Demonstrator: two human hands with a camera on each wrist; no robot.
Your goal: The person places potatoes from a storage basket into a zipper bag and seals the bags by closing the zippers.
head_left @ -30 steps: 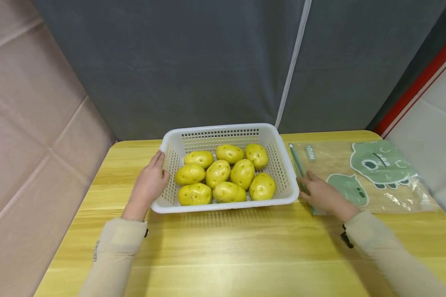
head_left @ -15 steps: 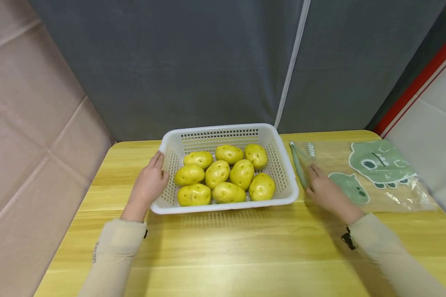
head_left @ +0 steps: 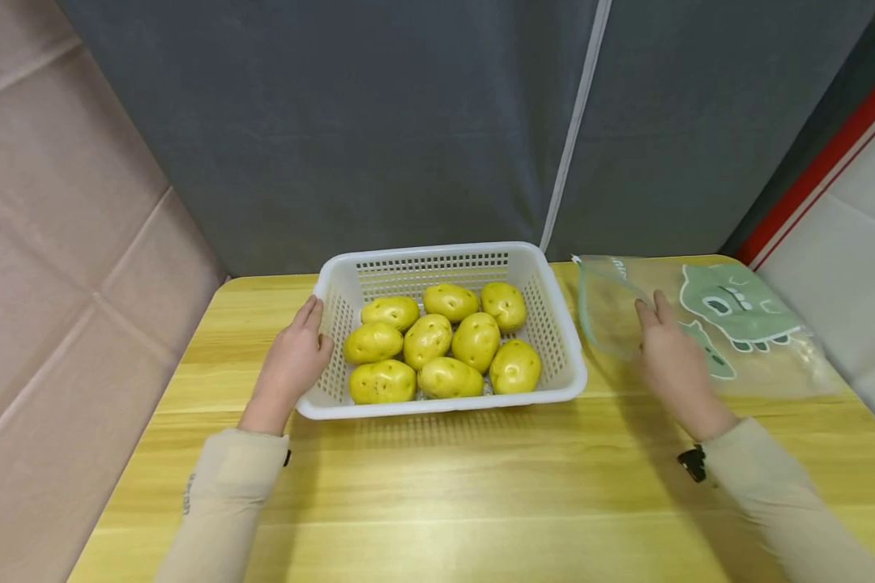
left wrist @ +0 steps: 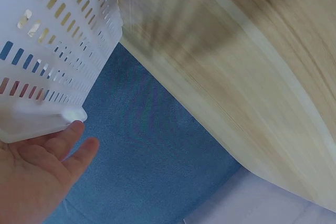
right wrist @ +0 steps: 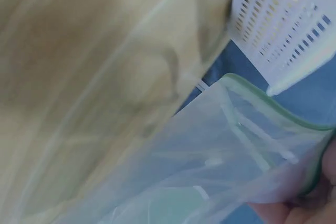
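A white perforated plastic basket point(head_left: 437, 409) holds several yellow potatoes point(head_left: 427, 342). My left hand point(head_left: 292, 363) rests against the basket's left rim, its fingers nearly straight. The left wrist view shows those fingers touching the rim point(left wrist: 42, 127) from outside. At the right, my right hand point(head_left: 674, 364) pinches the edge of a clear zip bag point(head_left: 627, 324) with green cartoon prints. The bag is lifted partly off the table. Its green-edged mouth point(right wrist: 283, 111) gapes toward the basket in the right wrist view. My right thumb is partly hidden by the bag.
The wooden table point(head_left: 437, 494) runs up to a grey curtain point(head_left: 379, 129) at the back. A padded pinkish wall point(head_left: 66, 267) stands on the left, and a white panel with a red strip point(head_left: 831, 162) on the right.
My right hand has moved rightward and up from beside the basket, lifting the bag's near edge. The bag's mouth has spread from flat to gaping. Left hand and basket have stayed put.
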